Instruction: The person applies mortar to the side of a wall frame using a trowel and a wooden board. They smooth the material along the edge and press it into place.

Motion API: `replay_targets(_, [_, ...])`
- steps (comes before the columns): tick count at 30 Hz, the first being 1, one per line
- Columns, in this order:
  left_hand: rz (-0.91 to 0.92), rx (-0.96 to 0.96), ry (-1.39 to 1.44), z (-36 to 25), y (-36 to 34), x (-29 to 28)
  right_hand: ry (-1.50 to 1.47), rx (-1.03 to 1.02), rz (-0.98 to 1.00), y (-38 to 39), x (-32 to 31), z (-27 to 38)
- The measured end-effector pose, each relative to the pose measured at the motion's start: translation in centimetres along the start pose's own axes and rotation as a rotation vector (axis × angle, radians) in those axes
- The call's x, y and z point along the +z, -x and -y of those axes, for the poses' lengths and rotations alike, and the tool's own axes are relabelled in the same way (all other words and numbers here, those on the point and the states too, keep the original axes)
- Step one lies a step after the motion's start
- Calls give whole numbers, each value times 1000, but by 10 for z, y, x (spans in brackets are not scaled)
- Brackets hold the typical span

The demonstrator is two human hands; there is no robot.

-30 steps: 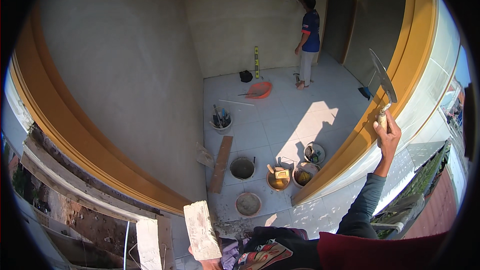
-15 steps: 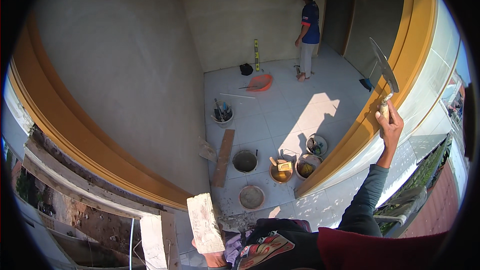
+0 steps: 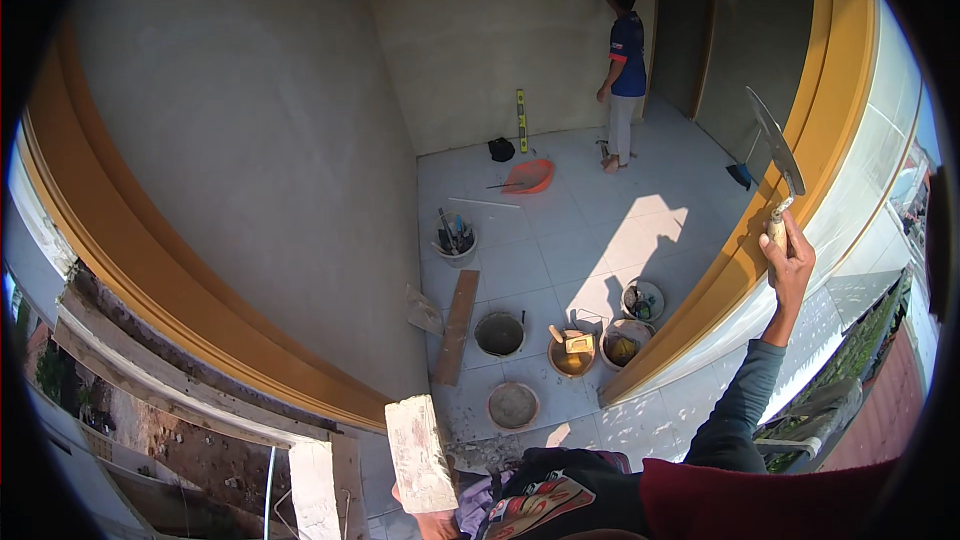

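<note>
My right hand [image 3: 790,262], raised at the right beside the orange door frame [image 3: 800,155], is closed round the wooden handle of a trowel. The trowel's pointed metal blade [image 3: 779,148] points up and leans left. Low in the middle, my left hand [image 3: 428,524] holds a pale, rectangular board [image 3: 419,450] with a worn, stained face. That board hides most of its fingers. Below and ahead on the tiled floor stand a bucket of grey mix [image 3: 500,335] and a second round tub of grey material [image 3: 513,406].
A tub with a yellow float [image 3: 578,343] and other buckets [image 3: 625,343] stand by the right jamb. A plank [image 3: 457,328] lies near the left wall, below a tool bucket [image 3: 456,240]. Farther back are an orange dustpan-like scoop [image 3: 530,177], a level [image 3: 521,122] and a co-worker [image 3: 626,65] reaching to the wall.
The whole view has shifted slightly, so the room sits a little lower and farther right. Both hands keep their holds on the trowel and the board.
</note>
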State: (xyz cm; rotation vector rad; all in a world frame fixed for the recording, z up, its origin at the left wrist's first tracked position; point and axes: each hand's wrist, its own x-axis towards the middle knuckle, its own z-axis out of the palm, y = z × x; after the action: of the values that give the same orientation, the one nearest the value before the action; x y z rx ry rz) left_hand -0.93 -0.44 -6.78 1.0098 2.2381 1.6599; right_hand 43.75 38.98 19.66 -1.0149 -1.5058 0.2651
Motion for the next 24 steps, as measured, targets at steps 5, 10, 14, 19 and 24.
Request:
replay_targets(5, [-33,-30,-1,8,-4,6,-10,5,-9,0,-1,-3])
replay_targets(10, [28,-116,132,-30,-20,3,20,-21,-10,2,-2,-5])
replay_targets(14, [34,-49,76,-21,-24,1,-8,18,-10,0,0,1])
replay_targets(19, [57,-1,8,-19,-25,0,-9,-19,-18,1,2,-3])
replay_targets(24, [81,118,-187,-14,-29,-2,0,12,-19,-1,0,-1])
